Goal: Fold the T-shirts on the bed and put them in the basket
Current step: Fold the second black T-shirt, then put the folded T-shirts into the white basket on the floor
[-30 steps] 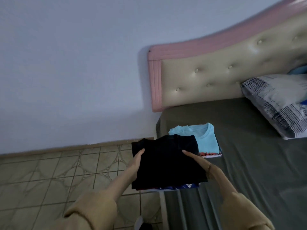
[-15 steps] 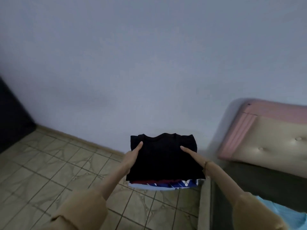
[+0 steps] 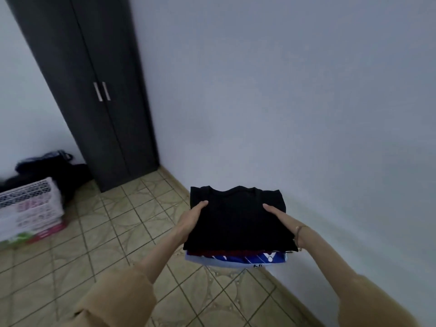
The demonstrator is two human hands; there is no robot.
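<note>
- Stack of folded T-shirts (image 3: pixel 238 227) held level above the tiled floor (image 3: pixel 113 232), black one on top, collar pointing away toward the wall, long axis running away from the person.
- Left hand (image 3: pixel 192 217) and right hand (image 3: pixel 279 219) grip opposite sides, thumbs on top.
- White basket (image 3: pixel 28 204) at far left on the floor.

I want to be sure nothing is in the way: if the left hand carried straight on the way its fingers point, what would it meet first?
The left hand, gripping the stack of folded T-shirts, points toward the pale wall. Only tiled floor lies below that line, so probably the wall first; depth is unclear.
</note>
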